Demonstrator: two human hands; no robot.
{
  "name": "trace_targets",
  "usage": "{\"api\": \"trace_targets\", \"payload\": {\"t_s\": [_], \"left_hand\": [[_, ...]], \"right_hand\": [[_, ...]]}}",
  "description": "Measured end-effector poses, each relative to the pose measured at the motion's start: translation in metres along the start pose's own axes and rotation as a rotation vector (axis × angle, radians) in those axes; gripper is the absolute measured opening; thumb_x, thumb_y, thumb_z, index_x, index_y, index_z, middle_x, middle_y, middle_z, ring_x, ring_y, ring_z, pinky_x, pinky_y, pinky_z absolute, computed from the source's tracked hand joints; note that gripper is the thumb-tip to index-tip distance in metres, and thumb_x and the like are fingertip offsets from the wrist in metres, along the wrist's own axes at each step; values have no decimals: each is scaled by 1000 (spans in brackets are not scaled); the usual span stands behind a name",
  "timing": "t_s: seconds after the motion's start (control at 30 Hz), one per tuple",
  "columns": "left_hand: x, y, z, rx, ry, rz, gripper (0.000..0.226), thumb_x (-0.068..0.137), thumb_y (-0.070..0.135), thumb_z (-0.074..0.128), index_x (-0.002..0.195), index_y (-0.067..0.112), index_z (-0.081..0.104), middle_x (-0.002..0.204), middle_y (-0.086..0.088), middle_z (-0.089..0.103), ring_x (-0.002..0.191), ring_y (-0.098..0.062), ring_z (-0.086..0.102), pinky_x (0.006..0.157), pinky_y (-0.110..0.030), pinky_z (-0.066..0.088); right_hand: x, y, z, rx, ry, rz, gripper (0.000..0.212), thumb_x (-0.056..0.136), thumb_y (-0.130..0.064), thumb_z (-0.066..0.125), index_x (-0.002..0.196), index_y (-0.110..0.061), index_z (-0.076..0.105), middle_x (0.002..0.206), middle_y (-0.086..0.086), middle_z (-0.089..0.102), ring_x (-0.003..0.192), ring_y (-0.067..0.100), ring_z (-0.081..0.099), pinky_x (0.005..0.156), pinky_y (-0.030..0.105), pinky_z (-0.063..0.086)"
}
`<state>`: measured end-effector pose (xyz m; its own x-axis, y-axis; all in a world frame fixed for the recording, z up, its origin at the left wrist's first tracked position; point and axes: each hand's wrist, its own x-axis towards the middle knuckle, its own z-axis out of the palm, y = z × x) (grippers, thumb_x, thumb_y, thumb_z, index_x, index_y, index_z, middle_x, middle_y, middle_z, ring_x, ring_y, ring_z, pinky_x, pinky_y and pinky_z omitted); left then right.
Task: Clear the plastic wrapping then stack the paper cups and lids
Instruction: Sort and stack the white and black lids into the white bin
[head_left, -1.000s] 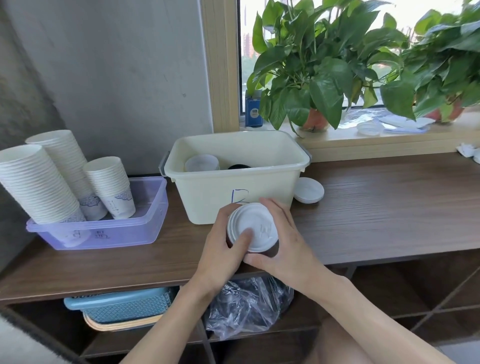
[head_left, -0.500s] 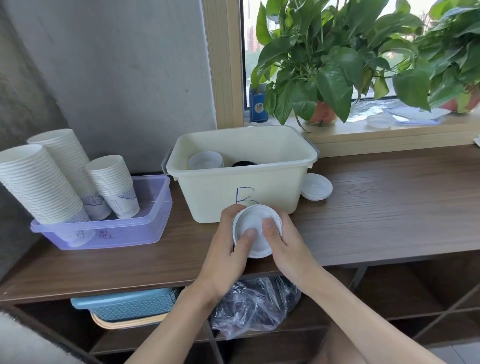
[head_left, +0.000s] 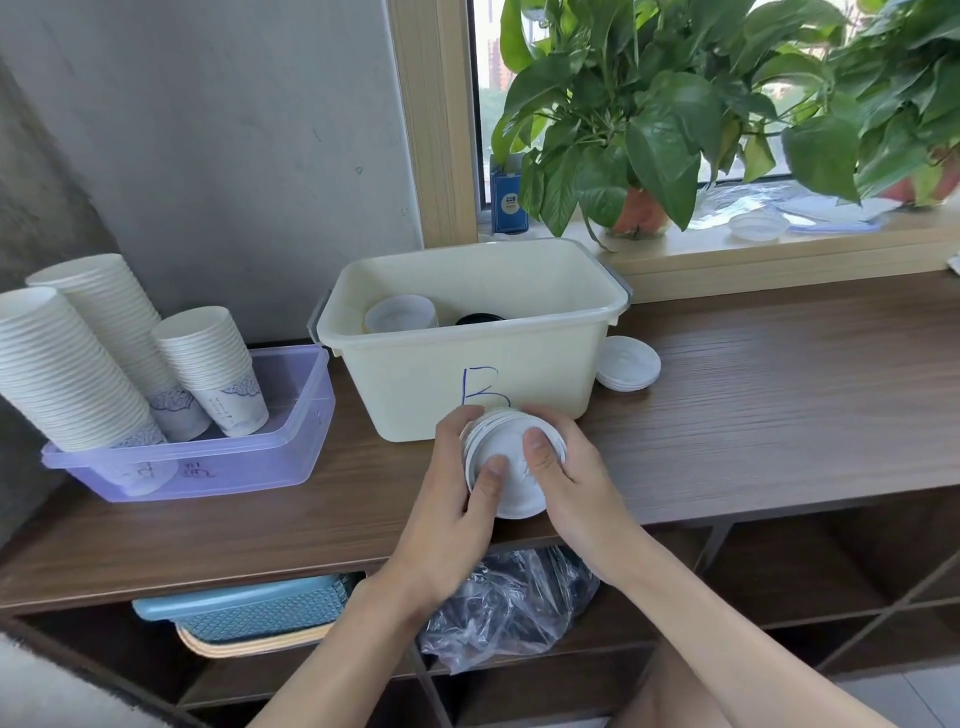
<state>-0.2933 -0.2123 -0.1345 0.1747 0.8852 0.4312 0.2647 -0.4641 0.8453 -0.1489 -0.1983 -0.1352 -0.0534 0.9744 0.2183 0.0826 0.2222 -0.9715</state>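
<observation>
The left hand (head_left: 447, 499) and right hand (head_left: 576, 483) clasp a stack of lids (head_left: 511, 488), fingers (head_left: 540, 452) curled round it; next it likely goes into the bin (head_left: 415, 384).

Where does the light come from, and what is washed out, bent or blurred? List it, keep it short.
Head view: daylight enters through the window at upper right, where the sky is washed out; the wide lens makes the window frame lean; the lids, the left hand and the right hand are sharp; the plastic bag below shows glints.
</observation>
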Motion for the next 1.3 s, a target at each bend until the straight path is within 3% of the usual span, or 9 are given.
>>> {"api": "trace_targets", "payload": {"t_s": [0.2,0.43,0.53,0.63,0.83,1.0,1.1,1.2,1.3], "left_hand": [[2,1,-1,-38,31,15,34,99,38,39,129,24,45,121,19,59,118,-9,57,96,-15,41],[5,-4,0,-117,111,-38,45,85,46,56,124,25,51,112,12,67,104,0,64,86,-10,45],[7,-6,-1,-96,120,-62,42,85,44,58,124,30,52,117,10,66,108,-1,62,90,-12,45],[8,-7,-1,-62,122,-74,43,83,48,56,124,34,53,120,10,66,112,0,61,92,-11,44],[7,-5,1,-93,152,-60,31,88,41,54,115,27,58,108,15,71,98,-1,66,84,-12,47],[7,-6,0,-72,186,-57,30,90,20,54,120,16,55,106,8,68,96,5,63,83,-8,45],[7,-6,-3,-69,153,-74,43,90,31,56,127,9,52,114,5,66,101,5,62,84,-8,44],[8,-9,-6,-58,116,-128,71,81,55,55,138,13,49,126,7,64,114,3,59,92,-10,44],[8,-8,-7,-62,86,-139,71,81,57,55,138,16,53,127,7,66,119,-1,59,99,-17,45]], "right_hand": [[-4,3,5,-29,6,-31,34,96,-33,48,128,-22,47,123,-6,60,110,0,55,91,11,42],[-4,1,5,-65,-18,-52,50,89,-43,45,134,-20,47,129,-6,56,118,-3,51,94,7,38],[-4,0,6,-71,-7,-50,47,90,-43,45,132,-23,47,128,-7,56,114,-7,50,91,3,35],[-4,1,8,-67,4,-47,27,98,-29,49,125,-28,46,127,-3,55,112,-9,49,88,1,35],[-1,-1,15,-91,33,-65,21,98,-16,51,115,-28,45,123,5,53,107,-3,51,84,0,35],[1,-8,9,-85,-51,-77,22,99,-25,50,106,-46,45,115,-15,59,104,-17,51,86,1,35],[2,-8,8,-91,-46,-89,18,99,-30,49,107,-46,46,111,-25,58,104,-18,52,87,2,35],[1,-3,10,-118,-11,-97,20,92,-42,47,112,-46,46,118,-18,57,109,-11,51,89,4,36],[-1,1,12,-158,-3,-102,32,90,-44,47,122,-38,45,124,-9,54,113,-8,48,92,5,35]]}}
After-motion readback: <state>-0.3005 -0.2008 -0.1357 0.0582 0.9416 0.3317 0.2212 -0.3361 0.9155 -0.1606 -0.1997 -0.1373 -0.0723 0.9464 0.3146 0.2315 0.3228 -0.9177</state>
